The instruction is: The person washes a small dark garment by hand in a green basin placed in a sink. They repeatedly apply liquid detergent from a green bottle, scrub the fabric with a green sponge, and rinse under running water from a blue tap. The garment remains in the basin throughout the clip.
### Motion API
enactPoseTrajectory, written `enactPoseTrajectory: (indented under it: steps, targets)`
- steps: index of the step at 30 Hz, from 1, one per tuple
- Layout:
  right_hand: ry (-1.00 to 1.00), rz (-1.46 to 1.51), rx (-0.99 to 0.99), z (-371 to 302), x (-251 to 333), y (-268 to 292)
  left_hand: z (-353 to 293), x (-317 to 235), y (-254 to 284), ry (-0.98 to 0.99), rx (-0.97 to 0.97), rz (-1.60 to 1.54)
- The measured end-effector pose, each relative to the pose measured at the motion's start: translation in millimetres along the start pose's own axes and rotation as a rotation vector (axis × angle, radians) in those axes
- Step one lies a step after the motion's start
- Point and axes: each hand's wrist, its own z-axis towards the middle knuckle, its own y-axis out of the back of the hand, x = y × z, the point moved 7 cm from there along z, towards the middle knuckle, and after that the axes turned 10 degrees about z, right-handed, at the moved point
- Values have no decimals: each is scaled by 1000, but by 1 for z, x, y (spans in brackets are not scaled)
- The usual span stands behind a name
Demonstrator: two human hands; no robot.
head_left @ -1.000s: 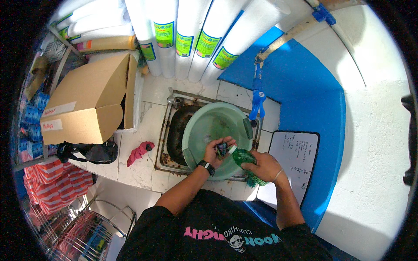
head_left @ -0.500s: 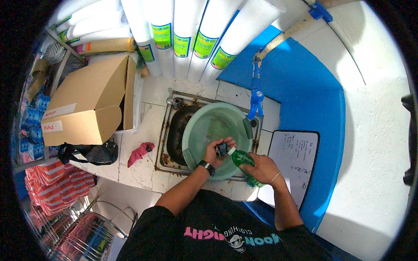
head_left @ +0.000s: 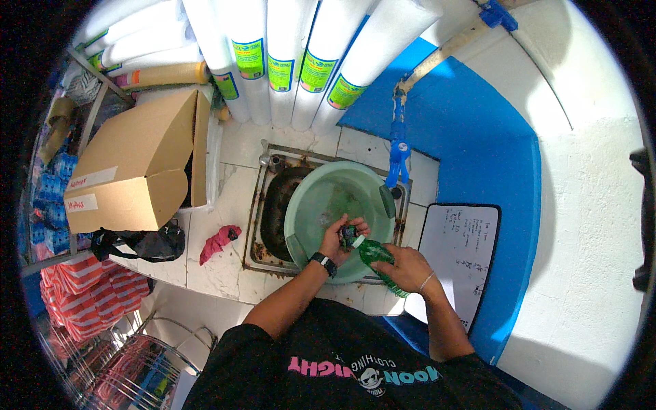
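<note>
tiled counter (head_left: 232,195) beneath both hands; left hand (head_left: 333,241) cups dark object (head_left: 348,236), right hand (head_left: 408,268) grips tipped green bottle (head_left: 374,253), likely dispensing; next needs steady aim.

A see-through green bottle (head_left: 376,255), white at its mouth, is tilted in the right hand (head_left: 408,268) near the front edge of the counter (head_left: 238,191); its mouth faces a small dark item (head_left: 349,236), form unclear, in the left hand (head_left: 333,241).

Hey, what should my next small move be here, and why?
Perhaps squeeze the green bottle gently: your right hand grips it, and its white end sits close to the dark item in your left hand, over the green basin. Whether anything is coming out, I can't tell.
</note>
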Motion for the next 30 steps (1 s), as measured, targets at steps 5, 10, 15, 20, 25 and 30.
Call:
enactPoseTrajectory:
  steps: [5,10,15,20,25,30]
  targets:
    - [-42,-22,-17,-3,-9,1,-1,0,0,2,-21,-36]
    - [-15,-24,12,-5,-7,-5,2,1,-2,-11,99,-110]
    - [-72,-107,-7,-3,-12,1,3,1,6,-21,4,-113]
    - [-51,-83,26,-5,-9,1,1,-3,3,-13,26,-204]
    - [-28,-55,39,-4,-5,-7,0,-3,-3,8,78,-279]
    - [-29,-35,-67,-1,-9,4,-2,-5,-4,-37,22,-192]
